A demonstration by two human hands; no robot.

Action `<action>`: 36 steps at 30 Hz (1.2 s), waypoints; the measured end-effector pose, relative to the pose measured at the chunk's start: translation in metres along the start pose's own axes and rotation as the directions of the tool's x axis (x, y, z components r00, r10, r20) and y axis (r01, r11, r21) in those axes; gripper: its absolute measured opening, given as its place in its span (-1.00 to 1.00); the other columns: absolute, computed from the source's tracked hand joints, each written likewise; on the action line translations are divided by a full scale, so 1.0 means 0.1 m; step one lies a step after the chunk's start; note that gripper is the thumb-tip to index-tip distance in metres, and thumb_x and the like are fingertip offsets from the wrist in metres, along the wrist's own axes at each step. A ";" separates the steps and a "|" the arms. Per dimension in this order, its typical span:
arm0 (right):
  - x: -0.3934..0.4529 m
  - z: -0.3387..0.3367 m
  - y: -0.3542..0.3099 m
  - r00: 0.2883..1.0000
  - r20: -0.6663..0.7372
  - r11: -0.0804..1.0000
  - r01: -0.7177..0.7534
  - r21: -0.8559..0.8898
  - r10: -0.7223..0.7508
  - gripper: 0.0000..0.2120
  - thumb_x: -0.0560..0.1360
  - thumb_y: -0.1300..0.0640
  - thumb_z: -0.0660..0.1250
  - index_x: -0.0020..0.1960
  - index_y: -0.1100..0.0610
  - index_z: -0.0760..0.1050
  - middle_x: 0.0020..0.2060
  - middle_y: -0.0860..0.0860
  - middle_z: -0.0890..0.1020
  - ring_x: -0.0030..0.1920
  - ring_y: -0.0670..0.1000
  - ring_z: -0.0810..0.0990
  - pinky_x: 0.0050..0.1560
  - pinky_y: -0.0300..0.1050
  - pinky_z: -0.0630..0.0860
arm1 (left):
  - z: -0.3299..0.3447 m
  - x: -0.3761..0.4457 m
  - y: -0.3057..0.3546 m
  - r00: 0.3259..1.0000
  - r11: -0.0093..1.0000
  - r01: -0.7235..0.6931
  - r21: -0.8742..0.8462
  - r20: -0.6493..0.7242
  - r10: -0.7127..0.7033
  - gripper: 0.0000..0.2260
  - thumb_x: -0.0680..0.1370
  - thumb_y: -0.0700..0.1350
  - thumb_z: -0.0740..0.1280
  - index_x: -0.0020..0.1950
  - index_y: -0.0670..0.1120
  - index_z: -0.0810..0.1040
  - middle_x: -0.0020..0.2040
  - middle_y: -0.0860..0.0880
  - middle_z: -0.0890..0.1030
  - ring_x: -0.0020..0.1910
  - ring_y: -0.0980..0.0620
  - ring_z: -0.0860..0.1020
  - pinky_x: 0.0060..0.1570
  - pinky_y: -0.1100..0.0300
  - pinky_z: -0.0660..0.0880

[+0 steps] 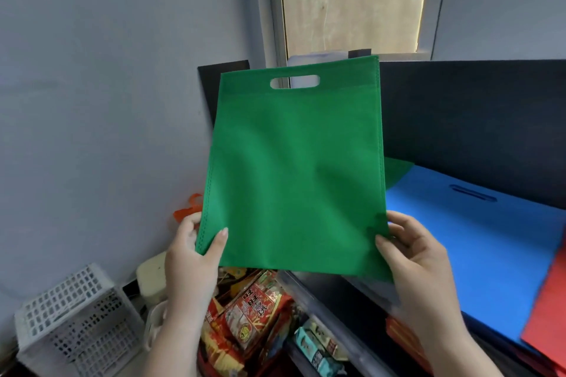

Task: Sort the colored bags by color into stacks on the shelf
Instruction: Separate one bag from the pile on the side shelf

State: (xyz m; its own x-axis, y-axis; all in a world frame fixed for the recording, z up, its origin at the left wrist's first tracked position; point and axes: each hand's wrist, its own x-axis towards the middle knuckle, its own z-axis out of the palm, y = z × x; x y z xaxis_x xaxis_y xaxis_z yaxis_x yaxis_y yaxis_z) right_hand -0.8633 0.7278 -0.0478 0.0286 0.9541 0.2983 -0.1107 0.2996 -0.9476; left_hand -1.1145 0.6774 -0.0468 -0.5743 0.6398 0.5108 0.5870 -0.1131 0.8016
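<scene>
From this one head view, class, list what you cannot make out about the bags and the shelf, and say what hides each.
- Green stack: only a corner shows; the held green bag covers the rest, so its count is unknown.
- Red bag: cut off by the right edge.
- Blue bag: partly hidden by the red bag and the right hand.
- Fingers of the left hand: behind the green bag.
- Orange item: mostly hidden by the left hand and green bag.

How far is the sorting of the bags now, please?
Partly done: a blue bag and a red bag already lie on the shelf, with a green piece behind. In hand: the left hand and right hand hold up a green bag, not yet placed. Any remaining bags are out of view.
</scene>
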 end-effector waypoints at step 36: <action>0.90 0.65 0.54 0.879 -0.472 0.394 -0.458 -0.797 0.067 -0.60 0.45 0.11 0.42 0.27 0.03 0.50 -0.38 -0.07 0.52 -0.31 -0.19 0.45 -0.32 -0.30 0.34 | 1.70 2.11 -0.98 0.720 0.885 -0.459 0.077 0.617 0.320 -0.65 0.42 -0.07 0.48 0.14 -0.14 0.56 0.04 -0.07 0.57 0.07 -0.12 0.49 0.04 0.01 0.40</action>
State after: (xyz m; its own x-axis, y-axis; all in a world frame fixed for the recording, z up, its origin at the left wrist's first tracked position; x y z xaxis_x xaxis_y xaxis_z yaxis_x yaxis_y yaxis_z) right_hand -0.9311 0.8293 -0.0652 0.4864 0.8617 0.1443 0.7350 -0.3142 -0.6009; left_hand -1.1958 0.9530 -0.0704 0.1262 0.8929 0.4322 0.8270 -0.3353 0.4512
